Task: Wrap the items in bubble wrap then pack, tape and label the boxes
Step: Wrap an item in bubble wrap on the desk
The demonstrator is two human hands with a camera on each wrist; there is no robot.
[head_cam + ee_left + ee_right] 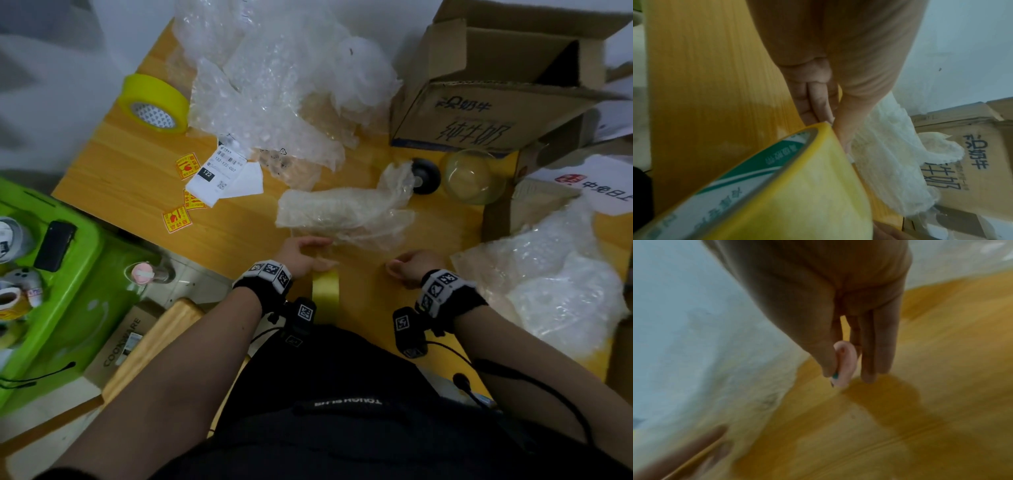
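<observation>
On the yellow wooden table I see my left hand pinching the end of the yellow tape roll just beside the bubble-wrapped bundle, my right hand nearby, thumb and forefinger pinching a small pink piece.

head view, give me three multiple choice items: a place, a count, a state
1. Where is the bowl? A in the green bin B on the table by the box C inside the box
2. Yellow tape rolls on the table? A two B one C four
3. The right hand: A lies flat B grips scissors C pinches a pink piece
B: it stands on the wood beside the box. A: one far left, one at the near edge. C: thumb and finger pinch it.
</observation>
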